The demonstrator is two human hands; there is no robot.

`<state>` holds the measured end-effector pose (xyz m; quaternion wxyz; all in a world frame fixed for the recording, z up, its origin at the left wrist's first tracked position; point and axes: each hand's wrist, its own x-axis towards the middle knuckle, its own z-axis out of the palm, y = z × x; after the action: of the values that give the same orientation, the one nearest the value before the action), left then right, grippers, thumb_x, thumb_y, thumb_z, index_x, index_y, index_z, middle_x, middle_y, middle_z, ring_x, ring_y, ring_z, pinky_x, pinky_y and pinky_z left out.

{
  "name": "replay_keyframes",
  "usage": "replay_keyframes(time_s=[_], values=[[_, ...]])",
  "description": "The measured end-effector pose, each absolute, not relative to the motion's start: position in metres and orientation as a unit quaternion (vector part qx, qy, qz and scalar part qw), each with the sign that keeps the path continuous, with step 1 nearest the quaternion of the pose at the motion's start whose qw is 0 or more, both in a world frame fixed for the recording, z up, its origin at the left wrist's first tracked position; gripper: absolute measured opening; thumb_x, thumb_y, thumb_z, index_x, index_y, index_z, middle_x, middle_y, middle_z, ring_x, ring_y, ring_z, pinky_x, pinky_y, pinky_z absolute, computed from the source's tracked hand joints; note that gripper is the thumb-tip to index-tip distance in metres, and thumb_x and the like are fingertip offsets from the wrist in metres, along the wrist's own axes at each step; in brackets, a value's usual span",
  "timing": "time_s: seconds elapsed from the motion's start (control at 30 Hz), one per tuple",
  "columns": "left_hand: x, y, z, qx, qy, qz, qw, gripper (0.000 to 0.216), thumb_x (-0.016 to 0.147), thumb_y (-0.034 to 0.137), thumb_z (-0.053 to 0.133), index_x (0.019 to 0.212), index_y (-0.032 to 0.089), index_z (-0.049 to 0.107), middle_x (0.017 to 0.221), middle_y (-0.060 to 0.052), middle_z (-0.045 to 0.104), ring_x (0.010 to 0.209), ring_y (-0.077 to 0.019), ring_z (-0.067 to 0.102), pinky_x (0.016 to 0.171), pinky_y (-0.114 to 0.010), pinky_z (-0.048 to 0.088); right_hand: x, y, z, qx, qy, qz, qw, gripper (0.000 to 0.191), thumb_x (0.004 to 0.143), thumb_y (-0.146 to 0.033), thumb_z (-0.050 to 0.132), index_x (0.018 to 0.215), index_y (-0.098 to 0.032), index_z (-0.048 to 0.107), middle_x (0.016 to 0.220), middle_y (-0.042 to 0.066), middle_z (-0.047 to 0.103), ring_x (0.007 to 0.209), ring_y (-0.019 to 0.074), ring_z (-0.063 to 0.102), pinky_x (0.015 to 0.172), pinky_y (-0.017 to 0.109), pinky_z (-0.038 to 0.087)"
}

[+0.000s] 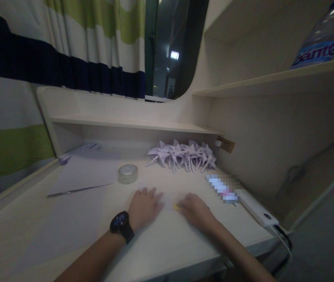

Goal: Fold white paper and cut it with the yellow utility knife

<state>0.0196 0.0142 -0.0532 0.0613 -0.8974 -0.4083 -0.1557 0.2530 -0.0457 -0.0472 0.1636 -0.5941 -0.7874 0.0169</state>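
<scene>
My left hand (146,207), with a black watch (120,223) on the wrist, rests palm down on the desk with its fingers spread. To its right, my right hand (194,209) is closed around a small yellow thing (176,206); motion blur hides what kind it is. What looks like a pale sheet lies between the hands, its edges hard to make out. Just beyond my left hand stands a roll of clear tape (127,174). White folded paper pinwheels (181,153), several of them, are bunched at the back of the desk.
White paper sheets (70,211) cover the left side, with a thin long blade-like tool (79,190) across them. At right lie a blurred-out phone (221,188) and a white power strip (256,207) with cables. A bottle (319,43) stands on the upper shelf.
</scene>
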Motion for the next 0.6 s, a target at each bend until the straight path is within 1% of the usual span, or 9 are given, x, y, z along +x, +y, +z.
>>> replay_keyframes(time_s=[0.1,0.17,0.27,0.33,0.43,0.6], values=[[0.021,0.011,-0.049,-0.894,-0.415,-0.155,0.07,0.049,0.094,0.053,0.032,0.129,0.028,0.055,0.129,-0.012,0.056,0.11,-0.0363,0.052,0.092,-0.056,0.034,0.254,-0.048,-0.047,-0.594,-0.786,0.018,0.172,0.021,0.09,-0.031,0.053,0.1,-0.024,0.07,0.091,0.006,0.06,0.087,0.0201,0.053,0.077,0.029,0.037],[0.02,0.012,-0.048,-0.897,-0.405,-0.164,0.066,0.049,0.094,0.052,0.032,0.132,0.028,0.052,0.131,-0.011,0.055,0.119,-0.0378,0.045,0.097,-0.058,0.028,0.254,-0.049,-0.047,-0.592,-0.786,0.021,0.176,0.02,0.089,-0.03,0.055,0.101,-0.024,0.069,0.092,0.006,0.06,0.088,0.0202,0.053,0.077,0.029,0.037],[0.018,0.017,-0.051,-0.921,-0.354,-0.161,0.021,0.046,0.097,0.049,0.026,0.14,0.037,0.04,0.143,-0.004,0.044,0.134,-0.0345,0.029,0.105,-0.06,0.017,0.254,-0.047,-0.049,-0.595,-0.784,0.022,0.177,0.019,0.087,-0.026,0.057,0.1,-0.023,0.07,0.092,0.006,0.061,0.088,0.0201,0.054,0.079,0.029,0.038],[0.017,0.022,-0.055,-0.935,-0.326,-0.142,-0.02,0.045,0.098,0.048,0.022,0.142,0.042,0.033,0.149,0.0,0.036,0.138,-0.0326,0.024,0.107,-0.061,0.015,0.254,-0.046,-0.05,-0.593,-0.785,0.021,0.177,0.018,0.087,-0.025,0.057,0.1,-0.023,0.07,0.091,0.006,0.061,0.088,0.0201,0.054,0.079,0.029,0.038],[0.016,0.028,-0.06,-0.939,-0.318,-0.118,-0.053,0.046,0.098,0.051,0.019,0.141,0.043,0.033,0.151,0.0,0.032,0.139,-0.0332,0.022,0.107,-0.063,0.013,0.255,-0.044,-0.053,-0.588,-0.789,0.019,0.177,0.017,0.086,-0.024,0.057,0.098,-0.022,0.07,0.091,0.006,0.061,0.088,0.0202,0.053,0.079,0.03,0.038],[0.017,0.028,-0.062,-0.94,-0.315,-0.112,-0.061,0.047,0.098,0.051,0.018,0.141,0.043,0.033,0.152,0.001,0.029,0.14,-0.0317,0.02,0.109,-0.062,0.009,0.257,-0.041,-0.058,-0.571,-0.798,0.028,0.19,0.015,0.085,-0.02,0.059,0.094,-0.021,0.07,0.091,0.006,0.06,0.087,0.0195,0.053,0.077,0.029,0.039]])
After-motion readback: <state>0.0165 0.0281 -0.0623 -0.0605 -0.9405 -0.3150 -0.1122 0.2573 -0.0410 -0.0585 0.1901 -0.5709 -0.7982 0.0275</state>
